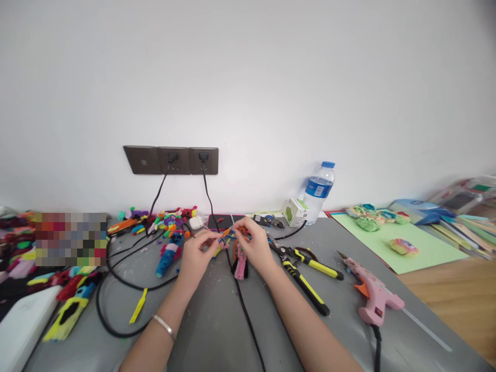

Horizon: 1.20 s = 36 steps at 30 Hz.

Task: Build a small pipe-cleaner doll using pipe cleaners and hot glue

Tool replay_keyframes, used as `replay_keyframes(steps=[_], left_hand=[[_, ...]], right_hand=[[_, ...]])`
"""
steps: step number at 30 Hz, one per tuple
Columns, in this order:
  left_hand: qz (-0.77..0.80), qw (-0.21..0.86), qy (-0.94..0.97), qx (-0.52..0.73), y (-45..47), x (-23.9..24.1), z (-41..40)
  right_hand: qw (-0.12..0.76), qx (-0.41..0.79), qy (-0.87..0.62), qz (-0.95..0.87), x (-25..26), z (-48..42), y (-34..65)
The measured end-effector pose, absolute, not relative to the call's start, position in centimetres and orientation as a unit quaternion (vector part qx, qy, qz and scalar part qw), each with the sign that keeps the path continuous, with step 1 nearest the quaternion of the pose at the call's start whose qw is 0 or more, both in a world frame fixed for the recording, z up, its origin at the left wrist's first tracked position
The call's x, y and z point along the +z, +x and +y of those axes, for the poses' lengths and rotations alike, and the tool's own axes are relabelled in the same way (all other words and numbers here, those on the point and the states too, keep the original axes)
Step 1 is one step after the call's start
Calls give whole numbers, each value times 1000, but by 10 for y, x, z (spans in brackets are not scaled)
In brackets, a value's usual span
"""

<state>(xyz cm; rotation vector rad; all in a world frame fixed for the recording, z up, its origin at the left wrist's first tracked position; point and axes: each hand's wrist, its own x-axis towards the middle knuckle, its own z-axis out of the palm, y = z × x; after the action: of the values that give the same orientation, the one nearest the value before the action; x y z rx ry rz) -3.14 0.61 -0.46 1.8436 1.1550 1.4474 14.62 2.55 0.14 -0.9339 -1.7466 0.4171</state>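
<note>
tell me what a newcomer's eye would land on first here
Dead centre, the left hand and right hand pinch a small orange and blue piece above the grey table. To the right lie yellow-handled cutters and a pink glue gun; a heap of bright craft bits sits left, under the wall sockets.

This is a craft workplace, probably in a home. A grey bench [217, 330] stands against a white wall with sockets [171, 160]. It carries a pink glue gun [372, 295], yellow-handled cutters [306, 271] and coloured fuzzy pieces [172, 222]. Paper sheets [411, 243] lie at its right edge.
</note>
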Motion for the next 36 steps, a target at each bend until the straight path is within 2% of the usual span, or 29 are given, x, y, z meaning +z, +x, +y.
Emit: replay_keyframes(steps=[36], left_hand=[[435,247,694,519,-32,-2,5]], right_hand=[[537,161,-393,-728,4,22,144]])
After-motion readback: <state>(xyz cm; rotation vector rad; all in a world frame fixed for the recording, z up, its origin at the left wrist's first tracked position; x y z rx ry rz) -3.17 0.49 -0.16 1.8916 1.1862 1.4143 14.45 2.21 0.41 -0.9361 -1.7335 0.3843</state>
